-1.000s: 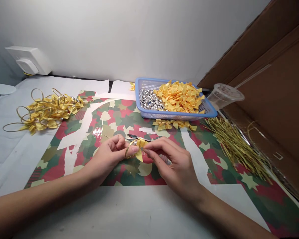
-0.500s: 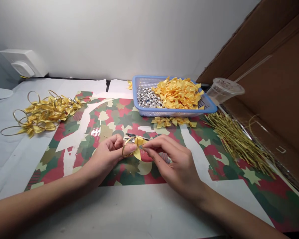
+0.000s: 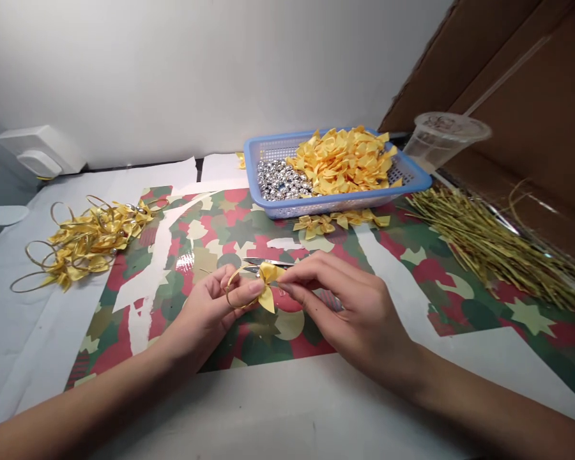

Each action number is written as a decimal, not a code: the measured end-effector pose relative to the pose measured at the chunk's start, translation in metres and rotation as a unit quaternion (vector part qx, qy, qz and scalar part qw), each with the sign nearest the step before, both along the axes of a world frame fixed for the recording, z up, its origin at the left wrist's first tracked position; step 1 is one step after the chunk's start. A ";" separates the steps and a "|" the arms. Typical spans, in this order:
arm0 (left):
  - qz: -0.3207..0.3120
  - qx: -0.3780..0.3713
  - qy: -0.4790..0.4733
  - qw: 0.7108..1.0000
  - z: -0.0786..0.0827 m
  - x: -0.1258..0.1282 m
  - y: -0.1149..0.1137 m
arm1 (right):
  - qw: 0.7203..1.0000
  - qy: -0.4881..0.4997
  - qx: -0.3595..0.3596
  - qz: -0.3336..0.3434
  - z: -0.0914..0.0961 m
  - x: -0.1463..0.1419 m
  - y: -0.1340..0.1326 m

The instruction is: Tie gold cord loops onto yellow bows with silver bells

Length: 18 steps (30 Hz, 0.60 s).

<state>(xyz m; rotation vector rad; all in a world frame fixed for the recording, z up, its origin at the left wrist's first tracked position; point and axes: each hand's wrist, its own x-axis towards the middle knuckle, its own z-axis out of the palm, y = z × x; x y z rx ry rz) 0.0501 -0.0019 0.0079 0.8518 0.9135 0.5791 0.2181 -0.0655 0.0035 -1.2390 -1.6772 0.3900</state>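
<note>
My left hand (image 3: 215,312) pinches a small yellow ribbon bow with a gold cord loop (image 3: 263,286) just above the patterned paper. My right hand (image 3: 349,306) pinches the same bow from the right side, fingertips pressed together at its middle. A pair of small scissors (image 3: 268,262) lies on the paper just behind the bow.
A blue basket (image 3: 335,203) holds silver bells (image 3: 280,180) and yellow bows (image 3: 345,160). A few loose bows (image 3: 335,222) lie in front of it. Finished bows with loops (image 3: 86,235) pile at left. Gold cords (image 3: 489,239) lie at right beside a plastic cup (image 3: 445,140) and cardboard.
Both hands stay pinched on the bow with little movement. The view has tilted and shifted, so the basket and cup appear higher and further right.
</note>
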 end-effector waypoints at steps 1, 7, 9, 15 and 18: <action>-0.002 0.000 0.003 1.000 0.001 0.000 0.000 | 1.000 0.000 0.002 0.001 0.000 0.000 0.000; -0.006 0.006 -0.003 1.000 0.000 0.001 -0.001 | 1.000 -0.005 0.001 0.005 0.001 0.001 0.000; -0.005 0.005 -0.006 1.000 0.000 0.001 -0.002 | 1.000 -0.006 0.002 0.007 0.002 0.001 0.000; -0.001 0.002 -0.017 1.000 0.001 0.001 -0.002 | 1.000 -0.008 0.004 0.008 0.002 0.002 -0.001; 0.004 -0.001 -0.029 1.000 0.004 0.002 -0.003 | 1.000 -0.012 -0.001 0.009 0.002 0.002 0.000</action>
